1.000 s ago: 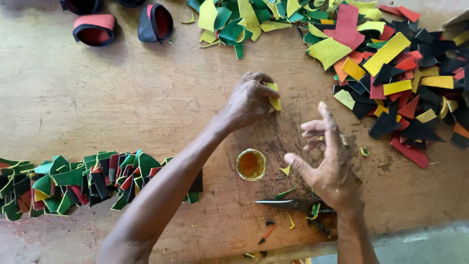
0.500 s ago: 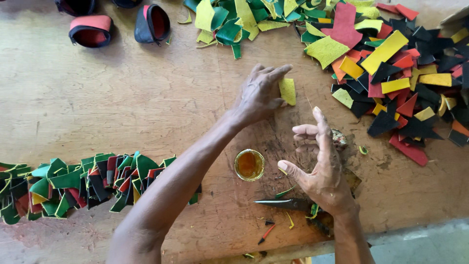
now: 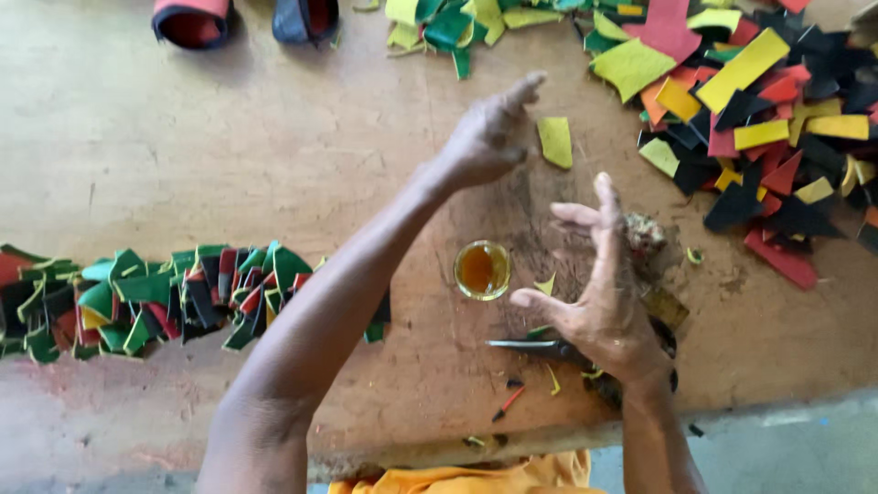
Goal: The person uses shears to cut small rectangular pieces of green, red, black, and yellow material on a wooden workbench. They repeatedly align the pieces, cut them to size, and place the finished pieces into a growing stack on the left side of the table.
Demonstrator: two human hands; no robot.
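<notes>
We saw strip of joined green, red, black, yellow pieces [image 3: 174, 300] lying at far left on wooden board [image 3: 229, 165]. Our left hand [image 3: 489, 137] reached out above board, fingers loosely spread, forefinger stretched, gripping nothing. Yellow-green scrap [image 3: 555, 142] lay flat just beside its fingertips, apart from them. Small jar of amber glue [image 3: 482, 270] stood nearer us, between arms. Our right hand [image 3: 599, 293] hovered wide open, empty, over scissors [image 3: 535, 346]. Heap of coloured offcuts [image 3: 777, 101] filled far right
</notes>
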